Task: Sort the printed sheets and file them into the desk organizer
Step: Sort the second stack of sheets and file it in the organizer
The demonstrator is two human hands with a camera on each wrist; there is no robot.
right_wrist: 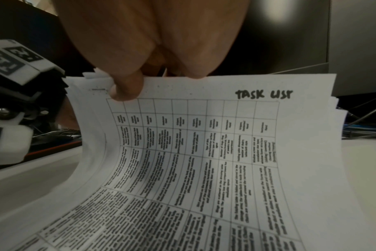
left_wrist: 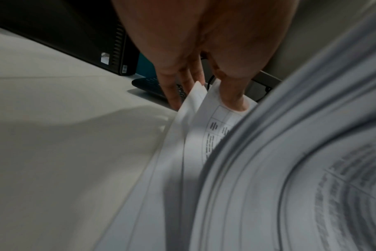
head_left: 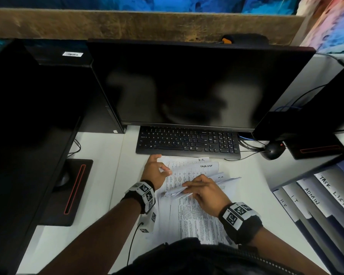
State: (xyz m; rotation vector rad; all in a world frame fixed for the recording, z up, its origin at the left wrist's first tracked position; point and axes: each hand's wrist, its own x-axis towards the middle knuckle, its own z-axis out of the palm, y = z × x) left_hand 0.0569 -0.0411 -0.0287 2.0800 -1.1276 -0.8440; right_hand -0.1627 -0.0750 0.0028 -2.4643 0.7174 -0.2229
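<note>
— Where the stack of white printed sheets (head_left: 189,175) fans up, who grips its edge?
— The right hand (head_left: 205,195) pinches the lifted upper edges; the left hand (head_left: 154,172) pinches one sheet's corner, just before the black keyboard (head_left: 187,141).
— Free room?
— Bare white worktop (head_left: 99,175) left; the blue labelled desk organizer (head_left: 316,197) right.

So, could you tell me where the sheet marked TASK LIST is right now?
In the head view the TASK LIST sheet lies on the desk just below the keyboard, between the two hands, near the top of the spread papers.
</note>
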